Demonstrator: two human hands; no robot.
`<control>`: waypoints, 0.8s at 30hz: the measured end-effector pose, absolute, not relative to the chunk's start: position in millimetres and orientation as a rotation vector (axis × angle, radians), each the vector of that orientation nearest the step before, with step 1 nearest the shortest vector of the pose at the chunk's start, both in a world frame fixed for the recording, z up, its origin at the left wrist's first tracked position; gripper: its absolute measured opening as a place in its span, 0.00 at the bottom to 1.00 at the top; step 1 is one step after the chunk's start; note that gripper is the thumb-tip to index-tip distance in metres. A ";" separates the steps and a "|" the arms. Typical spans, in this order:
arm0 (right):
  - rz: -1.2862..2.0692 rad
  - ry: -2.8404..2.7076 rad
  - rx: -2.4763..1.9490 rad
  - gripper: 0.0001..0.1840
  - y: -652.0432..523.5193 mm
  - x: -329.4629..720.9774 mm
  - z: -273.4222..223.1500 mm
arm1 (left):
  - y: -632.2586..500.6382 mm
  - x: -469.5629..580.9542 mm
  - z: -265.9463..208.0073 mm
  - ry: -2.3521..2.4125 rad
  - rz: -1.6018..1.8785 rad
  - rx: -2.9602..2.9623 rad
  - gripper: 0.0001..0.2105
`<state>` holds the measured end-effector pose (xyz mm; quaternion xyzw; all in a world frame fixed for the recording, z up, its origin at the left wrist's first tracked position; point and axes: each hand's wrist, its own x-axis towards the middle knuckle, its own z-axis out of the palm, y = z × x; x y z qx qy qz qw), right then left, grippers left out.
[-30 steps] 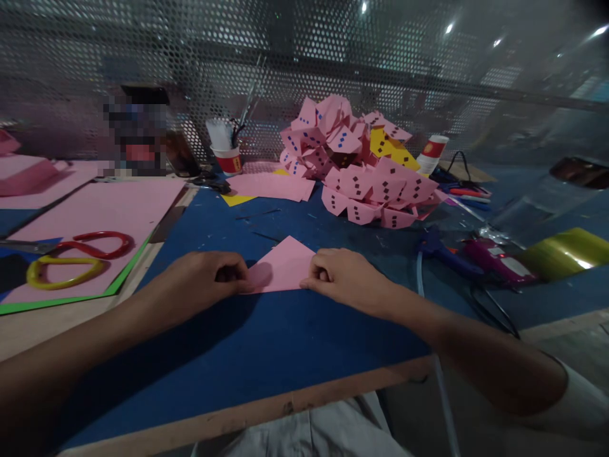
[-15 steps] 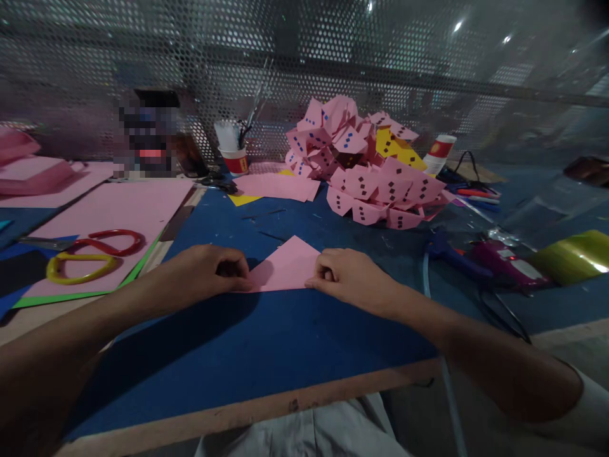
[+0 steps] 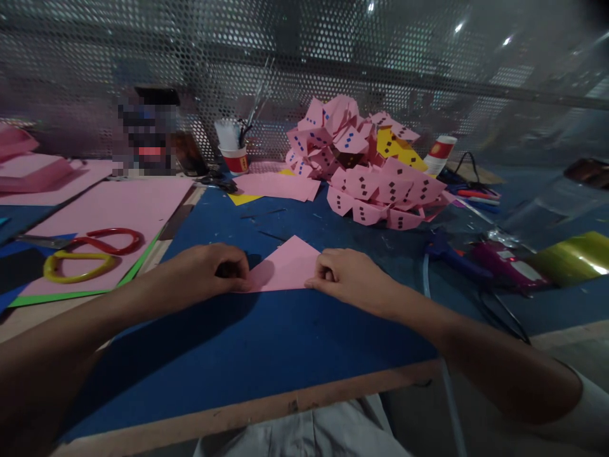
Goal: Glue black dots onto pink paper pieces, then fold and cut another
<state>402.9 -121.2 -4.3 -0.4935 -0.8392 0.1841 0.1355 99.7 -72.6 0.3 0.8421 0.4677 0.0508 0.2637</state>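
Observation:
A pink sheet of paper (image 3: 286, 265), folded into a triangle, lies on the blue tabletop (image 3: 285, 343) with its point facing away from me and its straight edge towards me. My left hand (image 3: 216, 270) pinches the left corner between thumb and curled fingers. At the opposite corner, my right hand (image 3: 340, 273) is closed on the paper in the same way. Both corners are hidden under my fingers.
Scissors (image 3: 80, 263) with red and yellow handles rest on pink sheets (image 3: 118, 200) at left. Behind stand folded pink paper pieces (image 3: 385, 190) and a paper cup (image 3: 234, 158). A blue glue gun (image 3: 454, 257) and its cord are at right.
Almost nothing differs. Both hands stay at the triangle's corners, and the view shifts very slightly.

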 end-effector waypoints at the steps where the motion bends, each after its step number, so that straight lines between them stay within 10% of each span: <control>1: 0.533 -2.435 -1.430 0.13 -121.1 402.9 -4.4 | -73.3 100.4 -0.3 1.240 0.155 2.282 0.09; 24: 0.520 -2.443 -1.437 0.14 -121.5 401.0 -1.0 | -115.6 122.2 -20.0 0.783 0.367 2.927 0.18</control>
